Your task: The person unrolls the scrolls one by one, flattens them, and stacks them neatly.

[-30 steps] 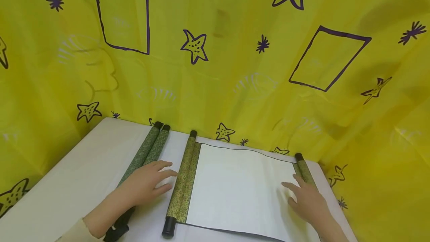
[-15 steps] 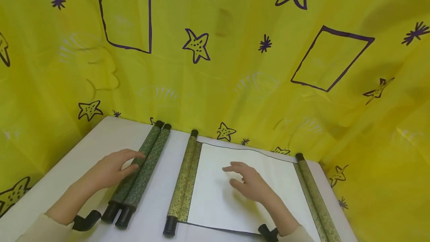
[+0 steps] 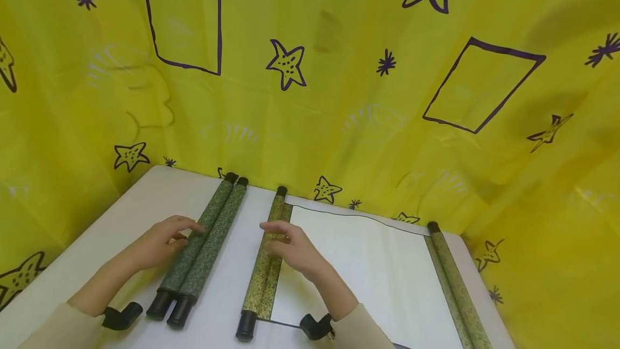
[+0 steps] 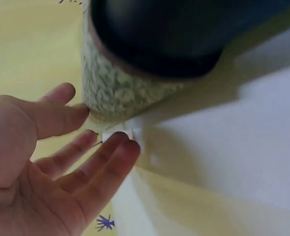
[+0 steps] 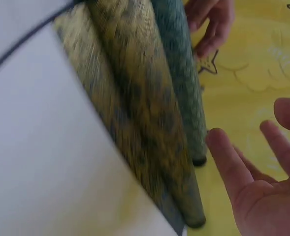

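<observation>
A green-patterned scroll [image 3: 215,246], made of two rolls side by side with black end knobs, lies on the white table at the left. My left hand [image 3: 155,242] is at its left side, fingertips overlapping the near roll in the head view. In the left wrist view, the fingers [image 4: 108,179] are loosely spread beside the green roll [image 4: 120,91]. A second scroll with yellow-green speckled rollers [image 3: 255,290] lies unrolled, its white paper [image 3: 368,273] showing. Above its left roller hovers my right hand [image 3: 293,246], fingers relaxed; the right wrist view shows nothing in this hand [image 5: 268,201].
The unrolled scroll's right roller [image 3: 457,284] lies near the table's right edge. A yellow curtain [image 3: 339,133] with drawn stars and frames surrounds the back and sides. Black wrist mounts [image 3: 317,326] project below both wrists.
My right hand has moved left from the right roller, across the paper, to the left roller. My left hand has shifted left to the green scroll's outer side. Both scrolls have stayed put.
</observation>
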### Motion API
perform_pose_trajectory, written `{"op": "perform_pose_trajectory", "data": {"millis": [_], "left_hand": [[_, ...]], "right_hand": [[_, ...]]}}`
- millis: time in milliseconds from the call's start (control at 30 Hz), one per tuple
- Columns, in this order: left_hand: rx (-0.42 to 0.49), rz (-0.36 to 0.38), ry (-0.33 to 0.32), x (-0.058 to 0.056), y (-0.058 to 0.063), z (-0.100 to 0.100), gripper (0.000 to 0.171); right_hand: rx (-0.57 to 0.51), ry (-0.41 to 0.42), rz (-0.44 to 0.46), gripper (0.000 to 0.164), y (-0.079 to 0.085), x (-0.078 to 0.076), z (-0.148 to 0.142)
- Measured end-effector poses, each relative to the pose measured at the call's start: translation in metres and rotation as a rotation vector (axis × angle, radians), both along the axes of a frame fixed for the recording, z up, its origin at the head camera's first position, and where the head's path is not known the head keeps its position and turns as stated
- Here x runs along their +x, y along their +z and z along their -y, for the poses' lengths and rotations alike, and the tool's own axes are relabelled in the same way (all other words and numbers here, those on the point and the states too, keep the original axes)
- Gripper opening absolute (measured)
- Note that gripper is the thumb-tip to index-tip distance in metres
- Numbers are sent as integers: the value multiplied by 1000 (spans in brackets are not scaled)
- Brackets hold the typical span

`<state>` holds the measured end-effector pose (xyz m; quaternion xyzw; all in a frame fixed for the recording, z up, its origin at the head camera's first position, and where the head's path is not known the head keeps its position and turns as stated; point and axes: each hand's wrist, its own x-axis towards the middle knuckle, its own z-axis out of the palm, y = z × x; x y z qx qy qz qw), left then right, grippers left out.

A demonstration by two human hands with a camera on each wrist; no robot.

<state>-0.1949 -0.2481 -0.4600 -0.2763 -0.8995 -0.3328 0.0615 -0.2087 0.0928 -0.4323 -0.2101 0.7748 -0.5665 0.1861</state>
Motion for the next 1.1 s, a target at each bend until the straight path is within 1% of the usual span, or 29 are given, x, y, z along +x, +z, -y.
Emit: {"op": "perform_pose_trajectory", "data": {"millis": [67,133,200,300,367,433,533,667,733,767,833,900,933,1000,1100], "left_hand": [[18,49,-10,-2,-1,2,34],[31,123,-28,-4,-1,4,31],[64,215,-56,-5,-1,6,31],[138,336,-101,-11,-3,6,33],[184,404,-110,-14,-4,5,34],[210,449,-91,-17,-4,3,34],[232,522,-48,-19,-3,0,33],[224,532,-18,-20,-1,-3,35],[240,567,-11,-21,1,-3,38],[252,589,-13,-21,1,-3,40],[293,660,-17,-19,3,-3,43],[335,725,-37,-17,5,-4,45],[354,742,-49,-16,6,-4,46],[385,754,-71,-12,8,-7,46],[416,739,-84,-4,11,-15,50]], "right_hand": [[-82,2,106,45,-2,1,15],[-138,10,196,50,-4,2,31],[-176,28,270,54,-7,3,46],[-205,37,331,57,-8,5,65],[-221,34,354,58,-10,6,76],[-229,22,363,58,-12,8,85],[-243,-22,374,57,-16,10,97],[-262,-94,383,58,-16,13,107],[-262,-115,380,60,-14,14,109],[-253,-121,375,61,-13,15,109],[-229,-126,358,61,-11,16,107],[-206,-123,329,59,-9,17,104],[-195,-118,315,57,-9,17,103],[-180,-111,284,53,-8,18,100],[-157,-112,240,51,-10,18,95]]}}
